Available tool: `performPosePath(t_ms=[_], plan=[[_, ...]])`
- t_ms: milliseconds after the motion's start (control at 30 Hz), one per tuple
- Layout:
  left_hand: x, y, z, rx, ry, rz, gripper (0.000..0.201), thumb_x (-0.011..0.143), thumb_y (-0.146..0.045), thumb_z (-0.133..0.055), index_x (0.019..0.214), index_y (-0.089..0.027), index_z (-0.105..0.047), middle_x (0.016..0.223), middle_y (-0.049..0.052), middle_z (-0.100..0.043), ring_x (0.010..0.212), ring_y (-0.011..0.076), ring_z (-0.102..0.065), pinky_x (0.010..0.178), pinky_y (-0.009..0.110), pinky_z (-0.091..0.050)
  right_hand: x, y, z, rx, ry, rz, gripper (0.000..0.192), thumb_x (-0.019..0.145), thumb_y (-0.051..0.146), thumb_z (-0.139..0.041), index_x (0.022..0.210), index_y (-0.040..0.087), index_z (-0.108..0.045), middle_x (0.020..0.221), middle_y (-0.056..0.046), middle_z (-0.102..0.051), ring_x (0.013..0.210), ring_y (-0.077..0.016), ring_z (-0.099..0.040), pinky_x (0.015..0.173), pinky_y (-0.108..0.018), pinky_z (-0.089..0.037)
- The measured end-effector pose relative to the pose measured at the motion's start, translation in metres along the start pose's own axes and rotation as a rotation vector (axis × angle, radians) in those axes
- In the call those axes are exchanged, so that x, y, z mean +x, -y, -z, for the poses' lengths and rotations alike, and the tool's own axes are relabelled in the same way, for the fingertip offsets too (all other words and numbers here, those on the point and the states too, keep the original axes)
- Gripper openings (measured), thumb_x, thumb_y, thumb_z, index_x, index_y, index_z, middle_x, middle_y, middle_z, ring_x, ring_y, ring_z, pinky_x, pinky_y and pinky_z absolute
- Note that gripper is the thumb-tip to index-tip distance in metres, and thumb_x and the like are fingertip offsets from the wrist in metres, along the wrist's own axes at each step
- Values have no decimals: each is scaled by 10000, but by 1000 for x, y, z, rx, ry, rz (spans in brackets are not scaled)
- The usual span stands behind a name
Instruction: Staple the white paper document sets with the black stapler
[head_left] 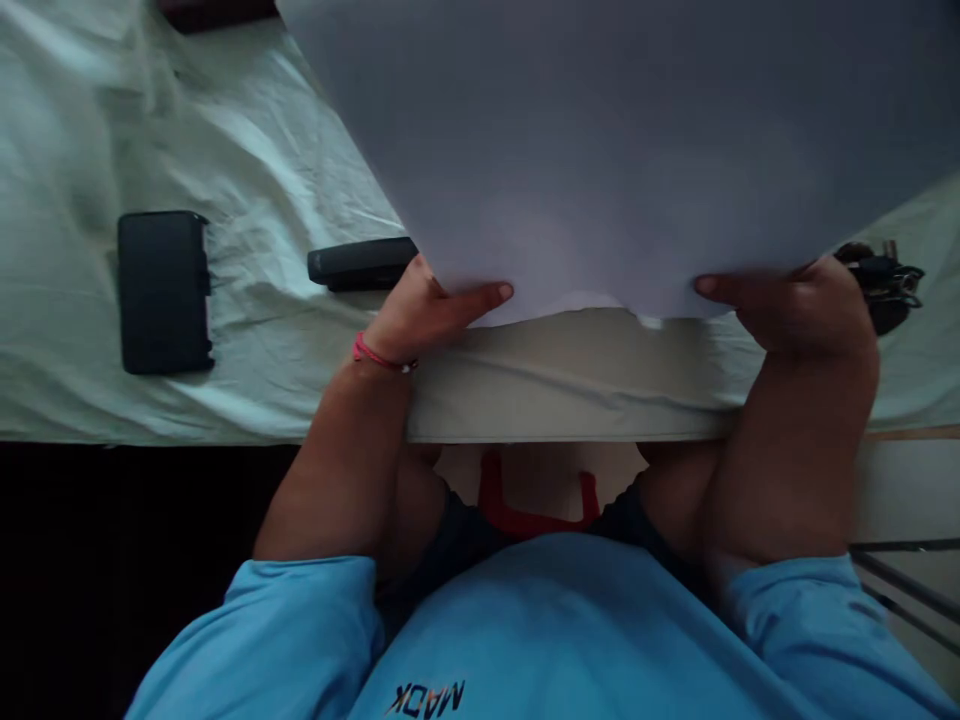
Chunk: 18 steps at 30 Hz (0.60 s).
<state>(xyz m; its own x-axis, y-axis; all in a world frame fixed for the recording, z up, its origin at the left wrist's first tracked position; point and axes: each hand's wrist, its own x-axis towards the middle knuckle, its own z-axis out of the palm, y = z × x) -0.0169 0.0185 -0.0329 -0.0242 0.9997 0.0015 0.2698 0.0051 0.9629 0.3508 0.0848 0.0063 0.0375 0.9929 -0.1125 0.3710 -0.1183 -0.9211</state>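
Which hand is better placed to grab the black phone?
Left. The left hand grips the paper sheet on the side of the black phone; the right hand holds the opposite edge.

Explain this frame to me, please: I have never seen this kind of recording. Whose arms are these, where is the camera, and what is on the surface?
The camera sits on a person's head and looks down, so the arms are their own. The left hand and the right hand each grip the near edge of a large pale sheet of paper, which is lifted and blocks much of the view. Beneath it is a surface covered by a pale green cloth. On the cloth lie a black phone, a dark bar-shaped object and a bunch of keys.
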Motion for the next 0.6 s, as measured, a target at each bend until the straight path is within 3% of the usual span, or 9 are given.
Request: performPosePath(t_ms=[167, 267, 400, 500, 600], plan=[[1, -3, -2, 15, -24, 2, 326, 882, -538, -845, 1037, -259, -774, 1122, 81, -771, 1150, 316, -695, 1075, 460, -570, -1, 7, -6, 77, -31, -63, 587, 415, 400, -1038, 775, 132, -661, 948, -46, -681, 1021, -144, -655, 1126, -468, -572], [0, -10, -4, -84, 41, 36, 387, 921, -578, -801, 1022, -205, -775, 1080, 79, -793, 1097, 298, -721, 983, 427, -604, 5, 7, -11, 154, 43, -85, 476, 517, 380, -1007, 865, 183, -749, 1059, -58, -758, 993, -186, -691, 1075, -441, -605], [0, -12, -6, -311, 140, 269, 332, 880, -515, -843, 965, -200, -781, 1022, 77, -817, 995, 267, -758, 848, 380, -630, 11, 7, -16, 241, 24, -158, 463, 509, 364, -994, 896, 203, -797, 1032, -57, -788, 842, -177, -695, 838, -385, -646], [1, -9, -8, -420, 100, 433, 268, 800, -409, -896, 946, -218, -779, 941, 52, -818, 960, 272, -774, 812, 403, -655, 9, 10, -15, 277, 43, -218, 504, 494, 377, -1008, 924, 199, -816, 981, -57, -792, 769, -176, -693, 674, -339, -622], [2, -10, -8, -466, -1, 552, 199, 764, -280, -892, 908, -200, -781, 837, 44, -803, 805, 240, -767, 682, 377, -661, 7, 14, -16, 256, 114, -307, 447, 531, 314, -1006, 921, 178, -834, 943, -81, -789, 742, -172, -703, 606, -287, -603]])
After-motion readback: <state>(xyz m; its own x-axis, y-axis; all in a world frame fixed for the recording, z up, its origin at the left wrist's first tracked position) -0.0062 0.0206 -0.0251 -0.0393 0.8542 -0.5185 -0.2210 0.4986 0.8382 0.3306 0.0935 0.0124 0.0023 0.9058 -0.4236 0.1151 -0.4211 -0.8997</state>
